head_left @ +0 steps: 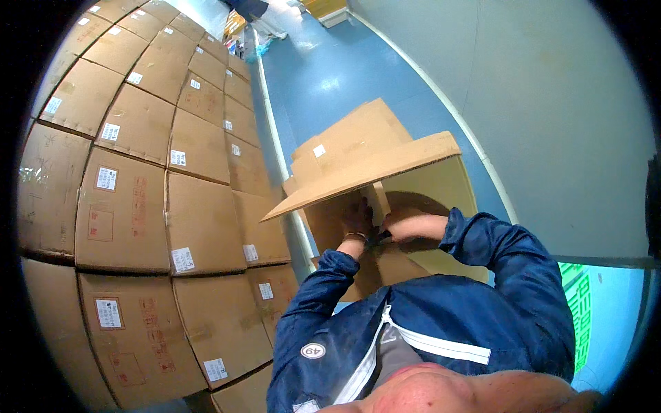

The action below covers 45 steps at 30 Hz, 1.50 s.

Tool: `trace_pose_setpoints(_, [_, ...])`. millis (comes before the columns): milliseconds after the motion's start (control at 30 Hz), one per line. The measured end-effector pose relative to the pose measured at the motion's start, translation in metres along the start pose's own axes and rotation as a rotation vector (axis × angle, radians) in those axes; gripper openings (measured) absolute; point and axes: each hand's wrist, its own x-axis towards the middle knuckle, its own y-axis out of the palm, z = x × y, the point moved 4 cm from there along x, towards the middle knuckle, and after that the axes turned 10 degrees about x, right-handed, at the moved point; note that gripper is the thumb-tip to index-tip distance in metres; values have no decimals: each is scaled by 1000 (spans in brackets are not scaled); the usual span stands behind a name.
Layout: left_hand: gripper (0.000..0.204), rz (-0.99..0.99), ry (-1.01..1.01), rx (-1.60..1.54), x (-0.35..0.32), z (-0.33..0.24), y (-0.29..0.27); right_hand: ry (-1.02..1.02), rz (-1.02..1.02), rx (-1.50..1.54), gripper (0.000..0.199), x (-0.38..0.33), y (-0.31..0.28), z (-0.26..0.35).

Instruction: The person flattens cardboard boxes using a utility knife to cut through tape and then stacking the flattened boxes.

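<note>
Brown corrugated cardboard makes up the large open-topped box (434,179) at the middle of this scene, standing right in front of a person in a dark blue jacket (447,299) with white zip edging. Both bare hands are down inside that box. The left hand (358,217), with a thin band (356,235) around its wrist, points away from the body into the box's shadow; how far its fingers are spread, and whether they have hold of anything, I cannot tell. The right hand (405,226) comes in from the box's right side, its fingers bent in toward the left one, near it; its fingertips are hidden, so I cannot tell what it grips, if anything. A long, stiff brown cardboard flap (372,170) slants over the hands at the box's far side, and past it lies another brown cardboard panel (354,138) bearing a small white label (319,150). To the left of the box rises a tall wall of closed brown cardboard cartons (206,210), packed tightly side by side, many with white stickers and some with reddish print. Beyond the box stretches a glossy blue floor (330,76), and to the box's right a plain grey wall (544,124) runs alongside, edged at its foot by a white strip (475,151).
</note>
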Motion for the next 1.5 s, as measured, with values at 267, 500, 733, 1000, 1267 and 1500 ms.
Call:
trace_pose_setpoints(267, [78,223,94,-291,-10,12,-19,122,-10,127,28,-8,-10,-46])
trace_pose_setpoints(500, [109,185,-137,-299,-18,35,-33,33,-99,80,26,-33,-20,-19])
trace_pose_setpoints(733, [114,-91,-219,-160,-50,33,-17,10,-138,-34,20,-45,-8,-5])
trace_pose_setpoints(1000, [111,-39,-287,-323,-57,37,-37,83,-231,-87,21,-28,-7,-18])
trace_pose_setpoints(1267, [97,74,-260,-373,-80,39,-67,-131,-326,-199,23,-23,-9,-44])
trace_pose_setpoints(1500, [82,-90,-347,-534,-91,94,-51,-201,-274,-290,29,-11,-10,-27])
